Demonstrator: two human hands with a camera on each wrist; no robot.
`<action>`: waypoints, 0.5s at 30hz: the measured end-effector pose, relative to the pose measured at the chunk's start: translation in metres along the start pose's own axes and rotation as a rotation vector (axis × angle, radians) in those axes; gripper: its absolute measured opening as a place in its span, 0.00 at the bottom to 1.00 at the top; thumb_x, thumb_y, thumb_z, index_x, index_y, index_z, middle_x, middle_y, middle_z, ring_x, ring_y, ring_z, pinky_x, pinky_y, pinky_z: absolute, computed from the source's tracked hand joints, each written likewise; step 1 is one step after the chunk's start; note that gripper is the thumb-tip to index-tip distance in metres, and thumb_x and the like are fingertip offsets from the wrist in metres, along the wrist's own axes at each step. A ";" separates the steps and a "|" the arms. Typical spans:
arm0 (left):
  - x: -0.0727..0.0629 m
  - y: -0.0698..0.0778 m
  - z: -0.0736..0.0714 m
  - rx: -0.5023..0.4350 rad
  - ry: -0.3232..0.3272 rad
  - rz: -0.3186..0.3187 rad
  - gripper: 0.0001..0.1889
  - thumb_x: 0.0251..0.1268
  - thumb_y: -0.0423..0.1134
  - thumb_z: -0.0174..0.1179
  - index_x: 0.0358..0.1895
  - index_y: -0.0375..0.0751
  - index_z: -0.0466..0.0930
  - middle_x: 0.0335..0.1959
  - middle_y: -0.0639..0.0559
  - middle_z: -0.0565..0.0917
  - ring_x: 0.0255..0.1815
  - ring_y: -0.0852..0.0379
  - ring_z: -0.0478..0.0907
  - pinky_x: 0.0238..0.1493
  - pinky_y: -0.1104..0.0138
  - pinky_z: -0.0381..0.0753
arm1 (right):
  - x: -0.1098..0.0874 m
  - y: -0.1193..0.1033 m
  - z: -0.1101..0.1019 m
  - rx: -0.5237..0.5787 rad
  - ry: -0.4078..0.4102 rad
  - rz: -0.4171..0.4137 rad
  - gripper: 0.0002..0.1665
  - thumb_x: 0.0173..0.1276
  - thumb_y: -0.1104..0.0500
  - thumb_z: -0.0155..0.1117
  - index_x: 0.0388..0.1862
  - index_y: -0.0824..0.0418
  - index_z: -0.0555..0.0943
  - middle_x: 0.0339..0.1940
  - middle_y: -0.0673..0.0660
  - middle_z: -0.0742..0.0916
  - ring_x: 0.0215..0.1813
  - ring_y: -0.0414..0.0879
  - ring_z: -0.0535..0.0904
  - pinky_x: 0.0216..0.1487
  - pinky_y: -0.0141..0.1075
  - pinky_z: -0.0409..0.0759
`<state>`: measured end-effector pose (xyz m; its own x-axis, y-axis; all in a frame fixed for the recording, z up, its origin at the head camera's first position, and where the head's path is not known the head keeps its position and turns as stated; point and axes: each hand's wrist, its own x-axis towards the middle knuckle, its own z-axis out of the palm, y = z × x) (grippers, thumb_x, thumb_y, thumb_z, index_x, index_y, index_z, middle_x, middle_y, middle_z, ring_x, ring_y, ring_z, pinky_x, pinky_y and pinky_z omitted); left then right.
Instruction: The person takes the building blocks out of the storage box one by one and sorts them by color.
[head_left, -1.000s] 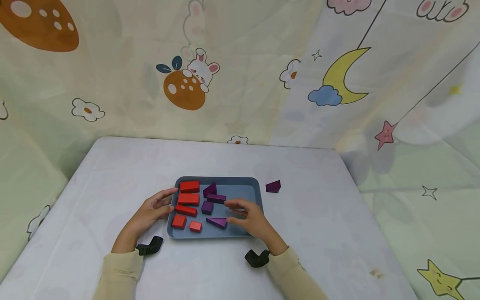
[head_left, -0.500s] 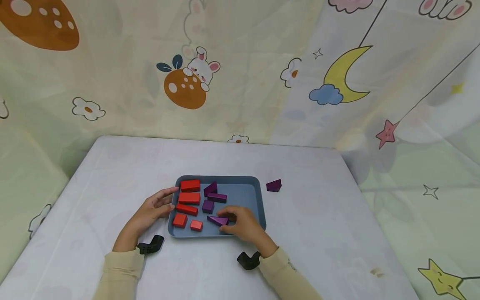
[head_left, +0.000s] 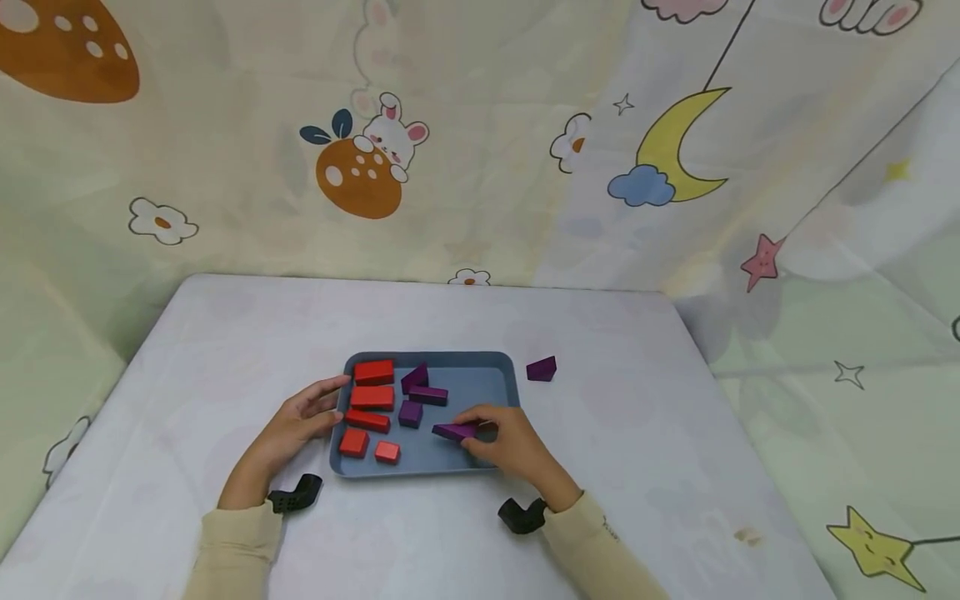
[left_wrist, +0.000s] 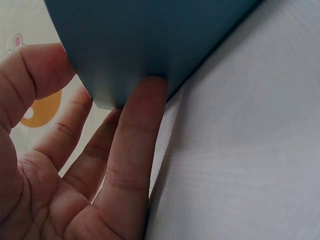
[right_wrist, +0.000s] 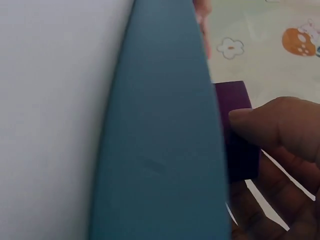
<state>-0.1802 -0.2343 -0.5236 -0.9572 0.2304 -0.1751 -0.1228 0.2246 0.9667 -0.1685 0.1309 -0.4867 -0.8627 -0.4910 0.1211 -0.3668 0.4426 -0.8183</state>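
Observation:
My right hand (head_left: 513, 440) pinches a purple triangular block (head_left: 450, 432) between thumb and fingers, over the right half of the blue-grey tray (head_left: 480, 383). In the right wrist view the thumb lies against this purple block (right_wrist: 235, 102), partly hidden behind the tray's side wall. My left hand (head_left: 292, 429) rests its fingertips against the tray's left side, fingers fairly straight. Up close in the left wrist view, one fingertip touches the outer wall of the tray (left_wrist: 120, 45). Left of the held block lie a purple cube (head_left: 410, 414), a long purple block (head_left: 428, 396) and a purple wedge (head_left: 414, 379).
Several red blocks (head_left: 372, 397) fill the tray's left side. Another purple block (head_left: 542, 368) lies on the white-covered table (head_left: 615, 433) beyond the tray's right edge. A printed cloth (head_left: 495, 150) hangs behind the table.
My right hand reached to the purple triangular block, took hold of it, and moved it to the right from its place by the red blocks. My left hand stayed at the tray.

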 end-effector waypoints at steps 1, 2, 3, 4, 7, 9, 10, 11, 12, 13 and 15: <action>0.000 0.000 0.000 -0.001 -0.001 -0.003 0.35 0.80 0.35 0.60 0.85 0.38 0.61 0.84 0.27 0.61 0.81 0.28 0.64 0.55 0.70 0.83 | -0.001 0.001 -0.005 0.010 0.012 -0.013 0.16 0.69 0.72 0.75 0.55 0.66 0.90 0.54 0.61 0.92 0.54 0.56 0.87 0.58 0.49 0.87; 0.000 0.000 0.000 -0.002 0.000 -0.007 0.35 0.80 0.35 0.61 0.85 0.38 0.61 0.84 0.28 0.61 0.81 0.28 0.64 0.55 0.70 0.83 | -0.003 0.003 -0.011 0.017 0.022 -0.024 0.16 0.68 0.72 0.75 0.55 0.67 0.90 0.54 0.62 0.92 0.54 0.56 0.87 0.58 0.50 0.87; 0.000 0.000 0.000 -0.002 -0.001 -0.009 0.35 0.80 0.35 0.61 0.85 0.39 0.61 0.84 0.28 0.60 0.81 0.28 0.64 0.55 0.70 0.83 | -0.004 0.005 -0.016 0.022 0.031 -0.031 0.16 0.68 0.73 0.75 0.55 0.68 0.90 0.53 0.63 0.92 0.53 0.57 0.87 0.57 0.50 0.87; 0.000 -0.001 0.000 0.001 -0.001 -0.012 0.35 0.80 0.35 0.60 0.86 0.39 0.61 0.84 0.28 0.60 0.81 0.28 0.64 0.55 0.70 0.83 | -0.005 0.007 -0.022 0.030 0.038 -0.034 0.16 0.68 0.73 0.75 0.55 0.69 0.89 0.53 0.64 0.91 0.53 0.57 0.88 0.57 0.51 0.87; 0.000 -0.002 -0.001 0.001 0.000 -0.021 0.35 0.80 0.35 0.60 0.86 0.38 0.60 0.85 0.28 0.59 0.82 0.28 0.63 0.56 0.70 0.82 | -0.007 0.011 -0.039 0.038 0.054 -0.027 0.17 0.68 0.73 0.75 0.55 0.71 0.88 0.54 0.66 0.91 0.52 0.57 0.88 0.57 0.51 0.87; 0.000 -0.002 -0.001 0.001 -0.001 -0.027 0.35 0.80 0.34 0.60 0.86 0.38 0.60 0.85 0.28 0.59 0.82 0.28 0.62 0.56 0.70 0.82 | -0.008 0.013 -0.051 0.038 0.063 -0.018 0.17 0.68 0.74 0.75 0.56 0.72 0.88 0.54 0.67 0.90 0.52 0.59 0.88 0.57 0.52 0.87; 0.000 -0.002 -0.001 0.001 -0.001 -0.029 0.35 0.80 0.34 0.60 0.86 0.38 0.60 0.85 0.28 0.59 0.82 0.28 0.62 0.56 0.71 0.82 | -0.008 0.015 -0.057 0.040 0.067 -0.012 0.17 0.68 0.74 0.74 0.56 0.72 0.88 0.54 0.67 0.90 0.52 0.59 0.88 0.58 0.52 0.87; 0.000 -0.002 -0.001 0.000 0.000 -0.032 0.36 0.80 0.34 0.60 0.86 0.38 0.60 0.85 0.28 0.58 0.82 0.28 0.62 0.56 0.71 0.82 | -0.009 0.016 -0.062 0.037 0.073 -0.009 0.17 0.68 0.75 0.74 0.56 0.72 0.88 0.54 0.68 0.90 0.53 0.60 0.88 0.58 0.52 0.87; 0.000 -0.002 -0.001 0.004 0.000 -0.032 0.36 0.81 0.35 0.60 0.86 0.38 0.59 0.85 0.28 0.58 0.82 0.28 0.62 0.56 0.70 0.82 | -0.009 0.018 -0.068 0.035 0.079 -0.008 0.17 0.68 0.75 0.74 0.56 0.73 0.87 0.54 0.68 0.90 0.53 0.60 0.88 0.59 0.51 0.86; 0.000 -0.002 -0.001 0.008 -0.001 -0.032 0.36 0.81 0.35 0.60 0.86 0.38 0.59 0.85 0.28 0.57 0.82 0.28 0.62 0.57 0.70 0.82 | -0.009 0.019 -0.074 0.031 0.086 -0.004 0.17 0.68 0.76 0.73 0.56 0.73 0.87 0.54 0.68 0.90 0.53 0.61 0.88 0.59 0.51 0.86; 0.000 -0.002 -0.001 0.016 -0.002 -0.031 0.36 0.81 0.36 0.59 0.86 0.39 0.59 0.85 0.28 0.57 0.82 0.28 0.62 0.57 0.69 0.83 | -0.010 0.022 -0.085 0.022 0.104 0.004 0.18 0.67 0.77 0.73 0.55 0.73 0.87 0.54 0.69 0.90 0.54 0.63 0.87 0.59 0.50 0.86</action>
<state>-0.1798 -0.2356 -0.5258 -0.9524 0.2254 -0.2052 -0.1479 0.2468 0.9577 -0.1973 0.2098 -0.4585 -0.8961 -0.4081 0.1746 -0.3566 0.4276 -0.8306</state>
